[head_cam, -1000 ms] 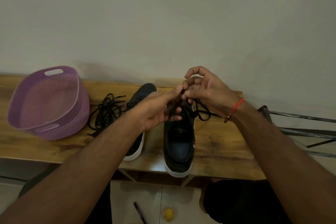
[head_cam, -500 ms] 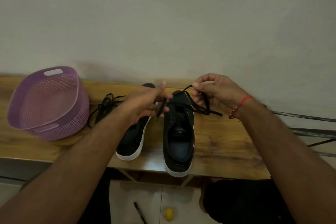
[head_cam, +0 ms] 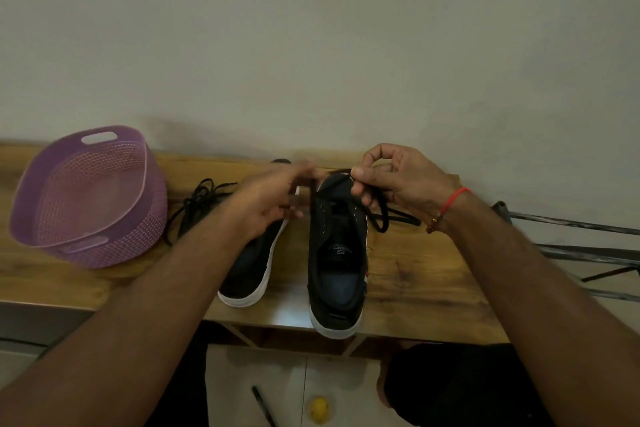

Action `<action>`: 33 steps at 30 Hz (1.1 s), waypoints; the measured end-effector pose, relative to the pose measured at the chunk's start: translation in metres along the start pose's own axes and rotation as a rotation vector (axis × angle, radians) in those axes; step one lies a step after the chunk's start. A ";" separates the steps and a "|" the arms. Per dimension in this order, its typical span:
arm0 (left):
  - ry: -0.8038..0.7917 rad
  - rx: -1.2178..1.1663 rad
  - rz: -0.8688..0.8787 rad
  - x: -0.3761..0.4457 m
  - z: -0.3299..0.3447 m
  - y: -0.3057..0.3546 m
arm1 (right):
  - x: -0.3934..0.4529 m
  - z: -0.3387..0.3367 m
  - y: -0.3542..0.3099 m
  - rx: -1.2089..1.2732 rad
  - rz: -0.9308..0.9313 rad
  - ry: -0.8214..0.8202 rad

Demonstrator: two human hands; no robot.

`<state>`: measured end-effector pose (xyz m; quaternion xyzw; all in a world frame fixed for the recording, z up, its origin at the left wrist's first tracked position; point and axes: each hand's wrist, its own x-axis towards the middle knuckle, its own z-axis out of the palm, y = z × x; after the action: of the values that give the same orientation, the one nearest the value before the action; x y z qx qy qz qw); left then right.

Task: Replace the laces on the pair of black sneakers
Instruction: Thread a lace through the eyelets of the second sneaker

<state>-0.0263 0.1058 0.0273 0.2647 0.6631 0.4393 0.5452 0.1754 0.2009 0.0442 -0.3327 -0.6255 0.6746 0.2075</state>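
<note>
Early days: the right sneaker (head_cam: 337,253) on the surface (head_cam: 415,281) shows mostly bare eyelets, with the lace (head_cam: 379,218) only at its toe end, pinched in the right hand (head_cam: 398,184). The left hand (head_cam: 273,198) is blurred, its grip unclear. The left sneaker (head_cam: 254,263) looks unlaced.

A purple basket (head_cam: 86,198) with a woven-look wall and slot handles sits at the counter's (head_cam: 415,274) left end, tilted so its opening shows. The wooden counter backs against a pale wall (head_cam: 311,45). Past its right edge lie dark metal bars (head_cam: 571,229). On the floor below the near edge lie a black pen (head_cam: 263,406) and, just beside it, a small yellow object (head_cam: 319,409).
</note>
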 end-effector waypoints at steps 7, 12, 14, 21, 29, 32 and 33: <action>-0.047 -0.212 0.060 -0.005 0.023 -0.007 | 0.004 0.009 0.008 -0.093 0.017 -0.066; 0.329 -0.339 -0.009 0.010 -0.010 0.001 | 0.000 0.000 0.001 0.004 -0.005 -0.022; 0.229 -0.168 -0.038 0.008 -0.008 -0.003 | -0.001 0.000 -0.002 0.048 -0.026 0.014; -0.097 -0.222 0.086 -0.002 0.028 -0.009 | 0.003 0.007 0.007 0.018 0.036 -0.075; 0.367 -0.393 0.048 0.017 -0.008 -0.006 | 0.001 -0.002 0.003 0.024 0.059 -0.070; 0.413 -0.452 0.089 0.019 -0.015 -0.004 | 0.000 -0.011 0.000 0.021 0.095 -0.052; 0.433 -0.483 0.101 0.020 -0.017 -0.002 | -0.002 -0.016 -0.001 -0.002 0.117 -0.048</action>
<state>-0.0475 0.1160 0.0163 0.0608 0.6265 0.6564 0.4159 0.1882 0.2114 0.0454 -0.3524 -0.6107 0.6926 0.1523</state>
